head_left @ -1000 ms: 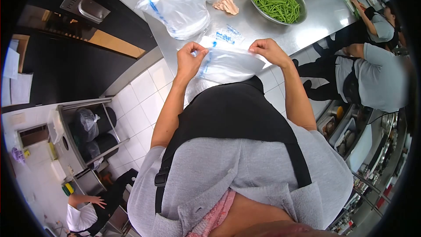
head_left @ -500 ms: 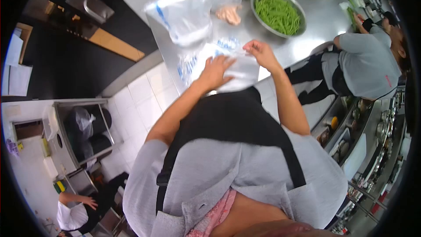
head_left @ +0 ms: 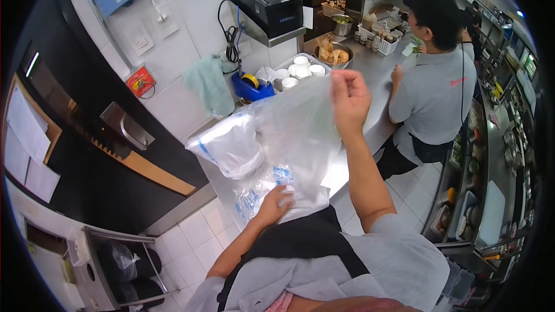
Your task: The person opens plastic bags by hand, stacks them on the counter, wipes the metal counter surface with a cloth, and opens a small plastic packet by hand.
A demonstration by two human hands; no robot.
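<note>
A large clear plastic bag [head_left: 295, 121] is stretched upward from the steel counter. My right hand [head_left: 350, 97] is raised with fingers pinched on the bag's upper edge, slightly blurred. My left hand [head_left: 276, 205] lies low on the plastic at the counter's near edge, fingers apart, pressing on it. Left of the raised bag stands a full bundle of clear bags [head_left: 228, 147] with blue print. Flat blue-printed plastic [head_left: 248, 199] lies beside my left hand. The bowl of green beans is hidden behind the raised plastic, with only a faint green tint showing.
A co-worker [head_left: 433, 86] in a grey shirt stands at the counter's right side. White cups [head_left: 302, 68], a blue tape dispenser [head_left: 252, 88] and a bowl of food [head_left: 333, 53] are at the back. A black printer [head_left: 270, 14] sits on a wall shelf. A dark door [head_left: 110, 121] is left.
The view has tilted up toward the wall. My right hand has risen away from me, drawing the plastic up into a tall sheet. My left hand stays low on the plastic.
</note>
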